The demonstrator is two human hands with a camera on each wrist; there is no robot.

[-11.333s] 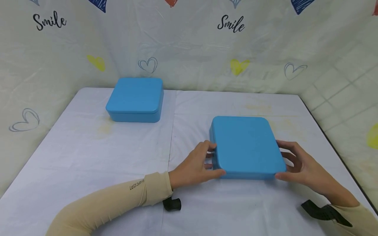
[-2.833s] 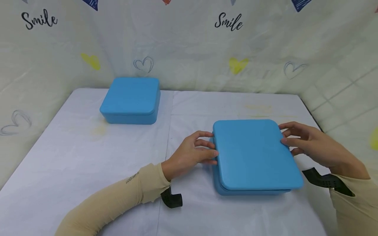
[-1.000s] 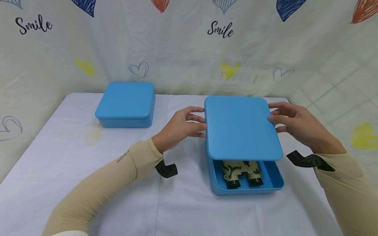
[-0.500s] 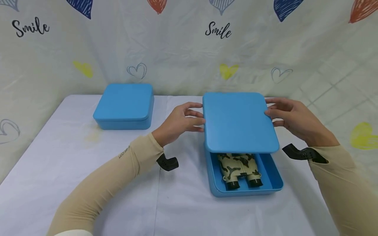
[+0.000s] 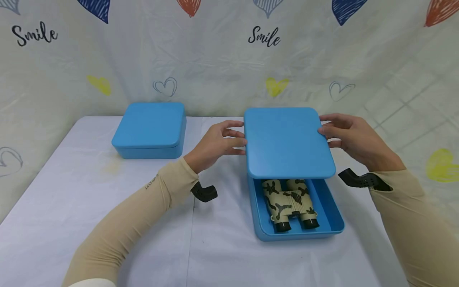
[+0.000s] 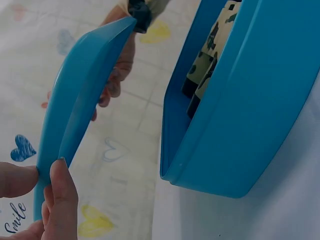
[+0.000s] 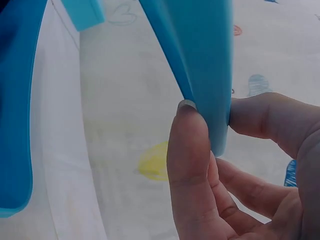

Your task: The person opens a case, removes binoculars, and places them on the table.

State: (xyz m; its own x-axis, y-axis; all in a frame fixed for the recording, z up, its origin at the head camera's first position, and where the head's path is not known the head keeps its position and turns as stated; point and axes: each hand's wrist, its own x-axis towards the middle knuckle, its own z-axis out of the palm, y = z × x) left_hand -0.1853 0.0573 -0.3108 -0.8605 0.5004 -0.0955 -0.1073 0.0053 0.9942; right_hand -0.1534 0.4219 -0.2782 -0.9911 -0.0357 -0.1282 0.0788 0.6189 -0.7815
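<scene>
From the head view, the blue lid (image 5: 288,141) hangs in the air between the two hands, lifted clear of the open blue box (image 5: 333,223) that sits on the worktop (image 5: 107,207) directly below and a little nearer the person. The left hand (image 5: 215,145) pinches the lid's left edge and the right hand (image 5: 353,137) its right edge, so the lid lies straight between the fingers, roughly level, its far edge perhaps a touch higher. Both hands are equally near, one to each side. Inside the box the camouflage binoculars (image 5: 288,203) lie with their long axis running toward the person, dark eyepieces nearest. A second, closed blue box (image 5: 150,129) stands well apart at the far left, near the printed backdrop (image 5: 215,59). In the left wrist view, the left thumb and fingers (image 6: 62,195) are pressed on opposite faces of the lid's rim (image 6: 82,100), with a clear gap of air between lid and box wall (image 6: 240,125); the binoculars (image 6: 212,55) peek over that wall. In the right wrist view, the fingers (image 7: 192,165) pinch the thin edge of the lid (image 7: 205,55) against the thumb, a corner of the box (image 7: 15,100) showing at the left.
</scene>
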